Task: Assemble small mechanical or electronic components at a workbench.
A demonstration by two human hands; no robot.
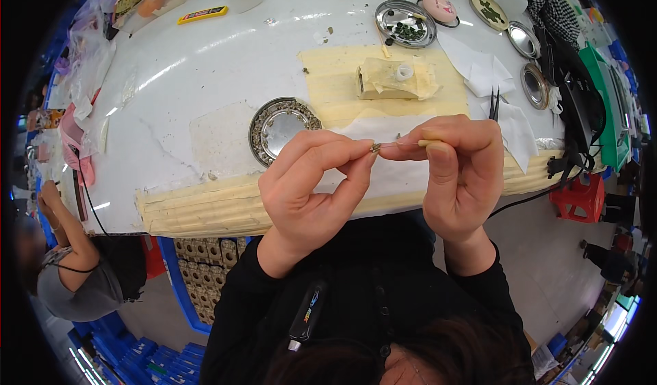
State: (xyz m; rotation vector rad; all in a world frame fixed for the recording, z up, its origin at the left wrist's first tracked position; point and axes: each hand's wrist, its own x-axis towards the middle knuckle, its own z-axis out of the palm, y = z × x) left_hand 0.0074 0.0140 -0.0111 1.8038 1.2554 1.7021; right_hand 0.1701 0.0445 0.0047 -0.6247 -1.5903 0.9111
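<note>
While a round metal dish [282, 130] of tiny parts sits just beyond the left fingers [342, 154], those pinch tight on a small brassy piece [375, 148]. Next along, a thin rod [404, 144] meets it or nearly so; past the fingertips stands a taped box [383, 91]. Right fingers [441, 162] grip that rod, barely parted, with dark tweezers [494, 104] beyond.

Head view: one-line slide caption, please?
Left hand pinches a tiny part, right hand a slender stick, above a white table.

Shows dull gold on the metal piece [375, 147], pale yellow on the block [378, 86], black-and-white checks on the cloth [553, 15]
</note>
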